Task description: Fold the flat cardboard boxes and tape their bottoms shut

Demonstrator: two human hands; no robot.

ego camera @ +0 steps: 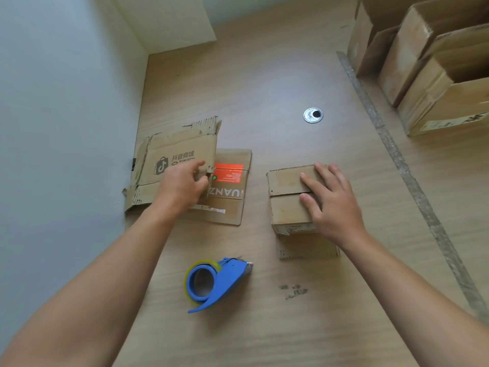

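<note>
A small folded cardboard box stands on the wooden table, its two bottom flaps closed with a seam across the middle. My right hand lies flat on those flaps with straight fingers. To the left, a flat printed cardboard box is raised at its right edge, where my left hand grips it. Under it lies another flat box with an orange label. A blue tape dispenser with clear tape lies in front, between my arms.
Several assembled open boxes stand at the back right. A strip of worn tape runs across the table beside them. A round metal cable grommet sits in the tabletop. A grey wall borders the left side.
</note>
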